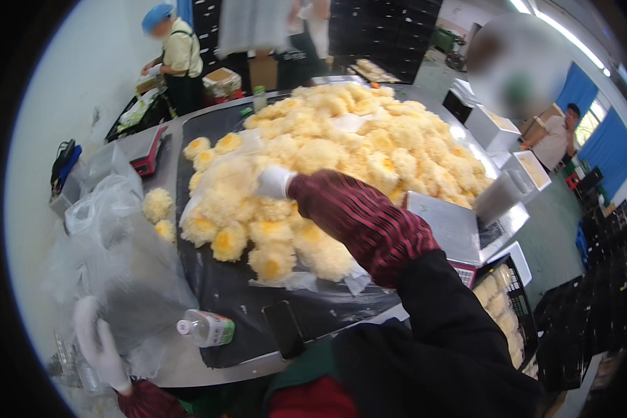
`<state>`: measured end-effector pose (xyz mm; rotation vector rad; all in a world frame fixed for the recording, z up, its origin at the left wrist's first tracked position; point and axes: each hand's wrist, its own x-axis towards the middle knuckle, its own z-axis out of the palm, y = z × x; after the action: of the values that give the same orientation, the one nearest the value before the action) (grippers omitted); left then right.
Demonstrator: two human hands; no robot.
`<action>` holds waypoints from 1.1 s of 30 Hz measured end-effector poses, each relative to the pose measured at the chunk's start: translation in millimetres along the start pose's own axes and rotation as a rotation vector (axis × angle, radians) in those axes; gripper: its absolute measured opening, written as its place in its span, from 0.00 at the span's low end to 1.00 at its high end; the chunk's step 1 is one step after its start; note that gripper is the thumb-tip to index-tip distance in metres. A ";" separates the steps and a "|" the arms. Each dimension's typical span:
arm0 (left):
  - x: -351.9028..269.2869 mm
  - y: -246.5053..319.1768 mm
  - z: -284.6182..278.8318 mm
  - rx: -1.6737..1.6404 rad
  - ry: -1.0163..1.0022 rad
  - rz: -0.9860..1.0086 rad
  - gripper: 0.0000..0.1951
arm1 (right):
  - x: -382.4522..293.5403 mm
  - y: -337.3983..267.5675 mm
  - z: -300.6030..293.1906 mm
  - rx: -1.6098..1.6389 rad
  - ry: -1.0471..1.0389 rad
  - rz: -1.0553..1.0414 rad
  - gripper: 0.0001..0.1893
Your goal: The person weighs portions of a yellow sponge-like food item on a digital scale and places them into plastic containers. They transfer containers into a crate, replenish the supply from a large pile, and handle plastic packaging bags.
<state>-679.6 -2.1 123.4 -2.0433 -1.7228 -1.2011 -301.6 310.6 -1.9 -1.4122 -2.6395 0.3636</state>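
A large heap of pale yellow, frilly mushroom-like clumps (318, 151) lies on the black sheeting (230, 292) of the table. My right hand (274, 183), in a white glove, rests at the left part of the heap; its fingertips are hard to make out against the clumps. My left hand (96, 339), gloved in white as well, is low at the left beside a large clear plastic bag (130, 251), with thumb and fingers apart. Whether it touches the bag is unclear. A few single clumps (158, 205) lie between bag and heap.
Near the front edge are a clear plastic bottle (206, 328) and a dark phone (283, 329). One scale (444, 224) stands right of the heap, another (143, 149) at the back left. A black crate (501, 308) holds packed trays. Other people are at the back and right.
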 end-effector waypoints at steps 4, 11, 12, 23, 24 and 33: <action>25.1 166.6 77.2 -0.970 -0.986 0.850 0.09 | -171.1 -10.4 -28.3 0.340 -0.361 -0.158 0.21; -58.0 334.2 149.4 -1.455 -1.260 0.943 0.15 | -382.4 113.8 -50.0 0.273 -0.108 0.251 0.21; -61.8 354.4 160.4 -1.495 -1.275 0.953 0.13 | -418.0 149.5 -52.5 0.256 0.080 0.368 0.19; -109.5 521.3 268.8 -2.027 -1.590 1.147 0.10 | -628.7 405.1 -123.2 -0.750 0.653 0.905 0.16; -109.6 525.4 267.3 -2.056 -1.624 1.053 0.10 | -610.3 384.9 -122.4 -0.651 0.566 1.035 0.17; -108.9 469.6 351.3 -0.819 -0.925 0.420 0.10 | -650.5 436.4 -117.1 -0.801 0.745 1.002 0.19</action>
<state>-101.4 -0.2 -23.2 -3.6355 -0.9039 -0.9391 435.3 20.4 -4.9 -2.3618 -1.3265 -1.0527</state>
